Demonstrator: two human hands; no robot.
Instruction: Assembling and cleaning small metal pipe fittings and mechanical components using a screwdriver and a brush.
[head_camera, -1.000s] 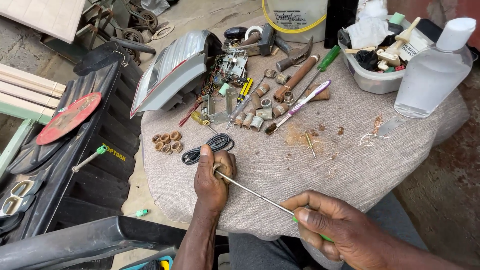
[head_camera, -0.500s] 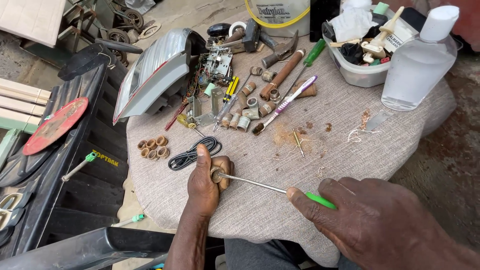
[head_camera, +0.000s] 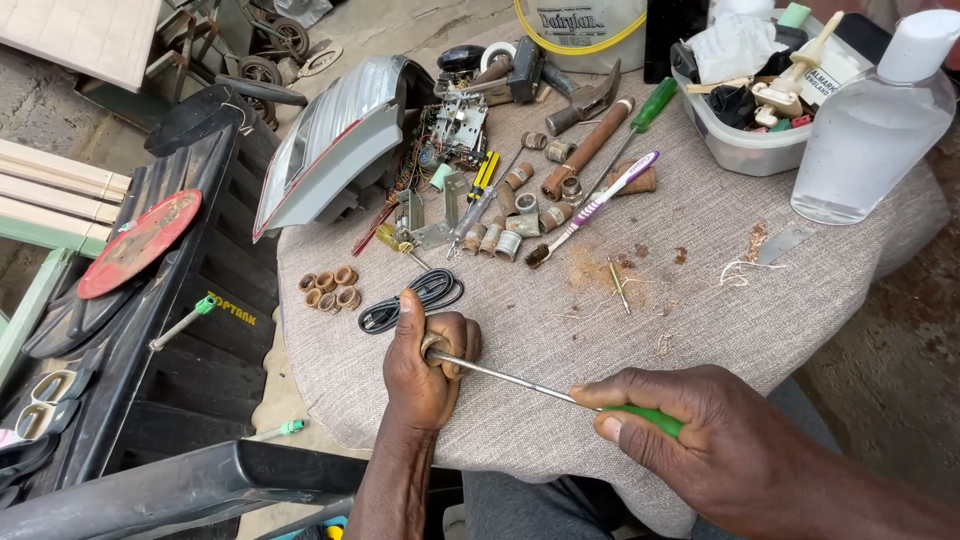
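My left hand is closed around a small brown ring-shaped fitting near the front of the cloth-covered table. My right hand grips the green handle of a screwdriver. Its thin metal shaft runs left, with the tip at the fitting in my left hand. A coiled black cable lies just beyond my left thumb. Several brown rings sit in a cluster to the left of the cable.
Further back lie an opened silver device with exposed circuit board, several short pipe fittings, a toothbrush, a hammer, a clear bottle and a tub of odds and ends. A black toolbox stands left.
The view has shifted and drawn closer to the table. Both hands keep their grip, and the screwdriver tip stays at the fitting in my left hand.
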